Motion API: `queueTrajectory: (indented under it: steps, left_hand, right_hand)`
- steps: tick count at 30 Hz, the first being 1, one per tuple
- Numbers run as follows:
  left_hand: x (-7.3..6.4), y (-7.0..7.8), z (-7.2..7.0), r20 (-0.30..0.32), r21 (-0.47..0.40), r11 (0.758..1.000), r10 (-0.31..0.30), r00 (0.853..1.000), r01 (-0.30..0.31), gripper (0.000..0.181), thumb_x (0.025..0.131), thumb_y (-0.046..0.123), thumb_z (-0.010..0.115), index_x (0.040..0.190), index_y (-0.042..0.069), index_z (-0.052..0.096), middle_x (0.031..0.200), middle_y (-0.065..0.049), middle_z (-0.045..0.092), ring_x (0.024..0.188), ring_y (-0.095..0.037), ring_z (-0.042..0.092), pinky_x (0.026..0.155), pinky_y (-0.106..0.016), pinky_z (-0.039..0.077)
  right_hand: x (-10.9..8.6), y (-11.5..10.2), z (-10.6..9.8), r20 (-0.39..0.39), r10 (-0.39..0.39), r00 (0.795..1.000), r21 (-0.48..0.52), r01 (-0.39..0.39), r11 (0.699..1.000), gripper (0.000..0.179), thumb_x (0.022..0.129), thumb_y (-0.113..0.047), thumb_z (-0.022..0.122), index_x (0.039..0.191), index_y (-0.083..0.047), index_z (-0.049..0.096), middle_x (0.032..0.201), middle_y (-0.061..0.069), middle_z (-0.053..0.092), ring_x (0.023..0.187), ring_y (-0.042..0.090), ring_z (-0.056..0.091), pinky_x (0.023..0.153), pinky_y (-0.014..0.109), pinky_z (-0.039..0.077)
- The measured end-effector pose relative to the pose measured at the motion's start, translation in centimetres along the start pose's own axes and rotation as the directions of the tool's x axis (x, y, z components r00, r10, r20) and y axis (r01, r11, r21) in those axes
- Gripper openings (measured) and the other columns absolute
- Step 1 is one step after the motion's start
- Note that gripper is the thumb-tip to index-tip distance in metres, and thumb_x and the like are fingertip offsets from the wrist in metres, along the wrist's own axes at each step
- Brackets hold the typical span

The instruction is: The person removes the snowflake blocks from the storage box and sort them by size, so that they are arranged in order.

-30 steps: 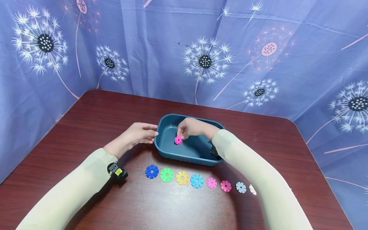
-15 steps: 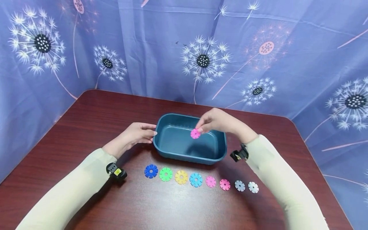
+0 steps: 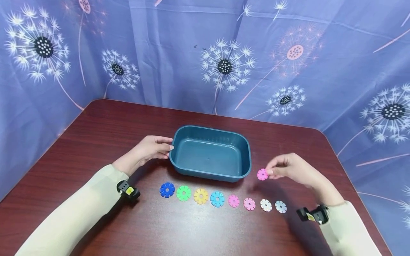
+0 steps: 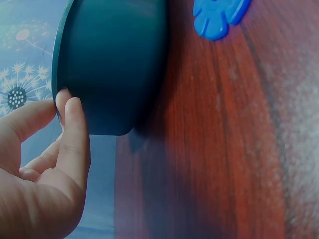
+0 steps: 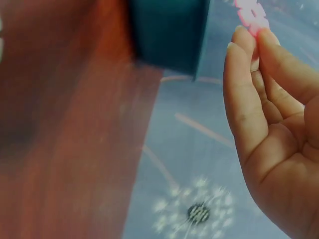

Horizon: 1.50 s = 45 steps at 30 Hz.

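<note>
My left hand [image 3: 150,152] holds the left end of a dark teal plastic bin [image 3: 244,156], its fingertips at the rim. Close up in the left wrist view, thumb and finger come together at the edge of the bin [image 4: 114,64]. To the right of the bin, my right hand [image 3: 289,169] pinches a pink notched snowflake disc [image 3: 262,174] by its edge, above the table. The right wrist view shows that pink disc [image 5: 249,12] between the fingertips at the top. No discs show inside the bin.
A row of snowflake discs lies before the bin: dark blue [image 3: 167,190], green [image 3: 183,193], yellow [image 3: 201,196], light blue [image 3: 217,199], two pink [image 3: 234,201], two whitish [image 3: 266,205]. A dandelion-print curtain [image 3: 179,64] hangs behind the brown table [image 3: 128,117].
My right hand has lifted the pink snowflake disc out of the bin and carried it right, past the bin's right end. My left hand stays at the rim.
</note>
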<state>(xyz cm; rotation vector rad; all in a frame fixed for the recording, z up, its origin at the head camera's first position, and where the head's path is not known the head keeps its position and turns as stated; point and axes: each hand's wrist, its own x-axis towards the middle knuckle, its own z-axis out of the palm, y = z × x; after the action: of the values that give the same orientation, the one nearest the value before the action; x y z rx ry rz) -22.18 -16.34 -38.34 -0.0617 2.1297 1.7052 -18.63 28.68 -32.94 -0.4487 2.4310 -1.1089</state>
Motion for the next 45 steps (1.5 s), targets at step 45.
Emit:
queueTrajectory:
  steps: [45]
  left_hand:
    - [0.2, -0.1, 0.1, -0.007, -0.004, 1.000, -0.007, 1.000, 0.007, 0.054, 0.098, 0.009, 0.065, 0.148, -0.006, 0.049, 0.084, 0.002, 0.071, 0.072, -0.007, 0.067, 0.075, -0.021, 0.063]
  right_hand:
    - [-7.1, 11.4, -2.2, 0.185, 0.261, 0.947, 0.037, -0.272, 0.962, 0.027, 0.099, 0.000, 0.055, 0.107, 0.025, 0.059, 0.083, -0.010, 0.064, 0.074, 0.003, 0.061, 0.069, 0.023, 0.061]
